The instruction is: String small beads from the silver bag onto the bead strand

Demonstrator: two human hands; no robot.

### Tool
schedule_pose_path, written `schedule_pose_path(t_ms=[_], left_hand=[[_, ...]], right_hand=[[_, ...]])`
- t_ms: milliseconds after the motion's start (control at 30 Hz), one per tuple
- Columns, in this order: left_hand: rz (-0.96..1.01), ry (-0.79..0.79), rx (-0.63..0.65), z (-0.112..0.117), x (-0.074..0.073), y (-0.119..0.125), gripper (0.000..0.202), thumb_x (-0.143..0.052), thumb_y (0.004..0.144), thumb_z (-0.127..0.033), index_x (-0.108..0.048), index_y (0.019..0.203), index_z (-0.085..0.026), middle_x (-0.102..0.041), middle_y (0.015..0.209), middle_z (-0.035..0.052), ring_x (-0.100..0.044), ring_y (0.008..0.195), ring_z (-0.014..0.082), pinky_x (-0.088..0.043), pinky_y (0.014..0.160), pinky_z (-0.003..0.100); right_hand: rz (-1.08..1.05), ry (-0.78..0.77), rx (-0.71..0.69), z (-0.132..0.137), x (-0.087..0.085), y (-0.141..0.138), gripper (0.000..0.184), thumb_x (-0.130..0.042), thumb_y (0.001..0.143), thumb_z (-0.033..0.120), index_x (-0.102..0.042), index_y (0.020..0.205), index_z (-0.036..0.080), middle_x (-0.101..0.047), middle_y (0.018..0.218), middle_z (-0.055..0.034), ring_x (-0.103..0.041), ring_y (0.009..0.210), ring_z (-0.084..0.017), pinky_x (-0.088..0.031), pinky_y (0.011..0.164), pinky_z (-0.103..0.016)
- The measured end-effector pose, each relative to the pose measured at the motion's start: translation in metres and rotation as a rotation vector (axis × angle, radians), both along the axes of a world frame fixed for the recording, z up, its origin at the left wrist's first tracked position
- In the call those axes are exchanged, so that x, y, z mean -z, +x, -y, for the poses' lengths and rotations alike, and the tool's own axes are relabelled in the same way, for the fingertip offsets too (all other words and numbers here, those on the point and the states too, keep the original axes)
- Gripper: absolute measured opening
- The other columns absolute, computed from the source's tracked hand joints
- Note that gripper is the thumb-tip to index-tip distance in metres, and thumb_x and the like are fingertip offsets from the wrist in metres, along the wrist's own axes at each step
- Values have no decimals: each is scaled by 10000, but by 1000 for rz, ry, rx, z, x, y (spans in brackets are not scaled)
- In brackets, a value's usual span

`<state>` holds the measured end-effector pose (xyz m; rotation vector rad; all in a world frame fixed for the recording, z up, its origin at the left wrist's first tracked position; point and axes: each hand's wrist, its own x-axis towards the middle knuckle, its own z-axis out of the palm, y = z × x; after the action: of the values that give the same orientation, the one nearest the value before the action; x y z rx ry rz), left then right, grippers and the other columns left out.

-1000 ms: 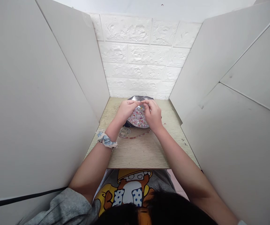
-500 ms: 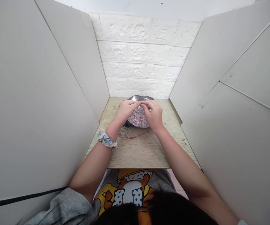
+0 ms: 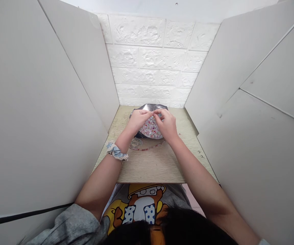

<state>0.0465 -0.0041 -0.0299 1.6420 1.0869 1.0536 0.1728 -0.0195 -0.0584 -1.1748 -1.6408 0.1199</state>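
Observation:
My left hand (image 3: 139, 119) and my right hand (image 3: 167, 123) meet fingertip to fingertip above an opened bag (image 3: 152, 107) with a silvery inside. Both are closed in a pinch; what lies between the fingertips is too small to make out. Many small pink, white and red beads (image 3: 150, 128) fill the bag under my hands. In front of the bag, a strand of pinkish beads (image 3: 149, 148) curves across the tabletop, its right end passing close below my right hand. A coil of clear beads (image 3: 136, 143) lies at its left end.
The narrow wooden tabletop (image 3: 149, 170) is bounded by grey-white panels on both sides and a white brick-patterned wall (image 3: 149, 58) behind. Two tiny shiny pieces (image 3: 200, 153) lie near its right edge. A blue scrunchie (image 3: 116, 152) circles my left wrist.
Almost nothing differs. My right hand has shifted very slightly to the left, and both hands keep their pinch above the bag.

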Motion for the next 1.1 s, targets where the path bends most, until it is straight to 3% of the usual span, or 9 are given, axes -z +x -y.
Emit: schedule_pose_path(t_ms=[333,567,733,933,1100], left_hand=[[1,12,9,-1,2,-1,254,-507,685,-350,-609,701,-119,-275,428,-58,-217,412,35,-198,433,188],[-21,15,22,-1,2,-4,256,-511,669,-354,-520,541,-132,-272,429,-52,-224,418,36,-187,431,197],[-69,-26,6,-1,0,-5,245,-529,641,-360,-583,603,-124,-285,426,-52,-222,410,42,-165,424,208],[-102,-30,105,0,-3,-10,306,-514,651,-417,-591,633,-122,-266,438,-55,-208,405,40,-156,422,206],[-172,-33,195,1,-7,-14,373,-505,650,-483,-606,657,-125,-255,450,-55,-185,411,43,-143,412,210]], right_hand=[[-114,-61,-1,1,-2,-2,127,-498,727,291,-564,754,186,-593,788,-4,-479,560,-96,-402,623,-257],[-169,-138,-24,-1,0,-1,137,-527,687,307,-574,729,185,-590,712,3,-477,561,-98,-394,609,-250],[-178,-240,-67,-2,0,3,149,-535,669,307,-593,733,186,-555,606,17,-448,515,-98,-368,540,-243],[-243,-341,-265,-5,-1,6,127,-493,694,282,-507,778,188,-517,638,41,-455,530,-79,-368,514,-213],[-467,-451,-420,-6,-6,5,104,-461,717,265,-441,769,177,-518,681,37,-499,551,-65,-400,539,-208]])
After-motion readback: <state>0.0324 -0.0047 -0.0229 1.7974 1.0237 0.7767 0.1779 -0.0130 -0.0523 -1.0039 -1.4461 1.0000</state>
